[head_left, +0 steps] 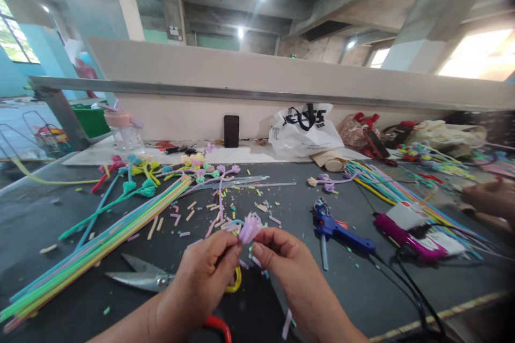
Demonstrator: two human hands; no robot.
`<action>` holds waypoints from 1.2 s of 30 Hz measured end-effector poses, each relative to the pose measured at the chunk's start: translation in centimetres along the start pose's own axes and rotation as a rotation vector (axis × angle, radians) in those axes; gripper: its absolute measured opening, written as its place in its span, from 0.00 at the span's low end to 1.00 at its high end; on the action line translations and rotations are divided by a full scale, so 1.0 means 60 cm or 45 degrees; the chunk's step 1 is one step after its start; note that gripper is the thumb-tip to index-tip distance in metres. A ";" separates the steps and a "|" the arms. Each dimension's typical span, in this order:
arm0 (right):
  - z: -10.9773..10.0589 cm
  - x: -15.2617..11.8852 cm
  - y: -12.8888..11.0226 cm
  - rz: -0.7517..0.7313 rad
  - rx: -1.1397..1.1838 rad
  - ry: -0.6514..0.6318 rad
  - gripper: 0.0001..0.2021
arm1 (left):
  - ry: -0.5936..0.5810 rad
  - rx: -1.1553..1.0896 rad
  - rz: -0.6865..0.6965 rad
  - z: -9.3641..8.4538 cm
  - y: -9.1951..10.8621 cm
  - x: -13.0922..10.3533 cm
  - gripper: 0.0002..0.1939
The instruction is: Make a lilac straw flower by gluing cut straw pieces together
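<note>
A small lilac pipe-cleaner flower (250, 228) is held up over the dark table between my two hands. My left hand (207, 268) pinches its base with thumb and forefinger. With thumb and fingertips closed, my right hand (281, 257) grips its right side. Beneath my left hand lie open scissors (148, 278) with metal blades; a red handle (217, 326) and a yellow loop (234, 281) show near it. Cut bits of pipe cleaner (191, 211) are scattered just beyond my hands.
A bundle of coloured pipe cleaners (116, 244) lies left, finished flowers (197, 166) behind it. To the right are a blue glue gun (341, 233) and a magenta glue gun (410, 238) with cables. A phone (231, 131) and white bag (303, 131) stand behind. Another person's hand (493, 195) is at far right.
</note>
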State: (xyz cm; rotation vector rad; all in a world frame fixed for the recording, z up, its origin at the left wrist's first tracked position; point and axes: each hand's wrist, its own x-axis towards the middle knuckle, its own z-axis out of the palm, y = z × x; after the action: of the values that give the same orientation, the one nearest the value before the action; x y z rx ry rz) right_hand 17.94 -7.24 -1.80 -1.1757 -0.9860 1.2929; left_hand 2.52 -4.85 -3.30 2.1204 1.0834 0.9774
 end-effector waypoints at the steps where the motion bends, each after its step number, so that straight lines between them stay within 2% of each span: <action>1: 0.002 -0.002 0.000 -0.001 0.059 -0.065 0.12 | 0.004 0.010 0.003 0.001 0.000 -0.001 0.10; 5: 0.009 -0.008 0.005 -0.010 0.210 -0.227 0.11 | -0.002 0.007 0.013 0.003 0.003 -0.004 0.12; 11: 0.009 -0.014 0.009 -0.019 0.290 -0.220 0.10 | -0.035 -0.135 -0.020 0.004 0.009 -0.007 0.11; 16: 0.007 -0.012 0.007 -0.034 0.282 -0.339 0.10 | -0.096 -0.523 -0.188 0.009 0.011 0.001 0.11; 19: 0.005 -0.007 0.012 -0.055 0.222 -0.226 0.12 | -0.126 -0.808 -0.335 0.014 0.011 0.006 0.09; 22: 0.002 -0.003 0.019 -0.050 0.139 -0.120 0.12 | -0.053 -0.962 -0.392 0.020 0.009 0.007 0.10; 27: 0.002 -0.003 0.016 -0.071 0.021 -0.096 0.15 | 0.020 -0.905 -0.344 0.027 0.004 0.000 0.12; 33: 0.011 -0.010 0.003 -0.053 -0.015 -0.069 0.12 | 0.117 -0.925 -0.344 0.024 0.008 0.000 0.12; 36: 0.013 -0.011 0.002 -0.071 -0.062 -0.062 0.10 | 0.119 -0.904 -0.323 0.020 0.013 0.004 0.11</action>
State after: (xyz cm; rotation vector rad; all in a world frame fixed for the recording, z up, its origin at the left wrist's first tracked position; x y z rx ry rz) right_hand 17.10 -7.84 -1.74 -1.1504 -1.0838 1.2648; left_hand 3.95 -5.24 -3.32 1.3454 0.8472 1.1306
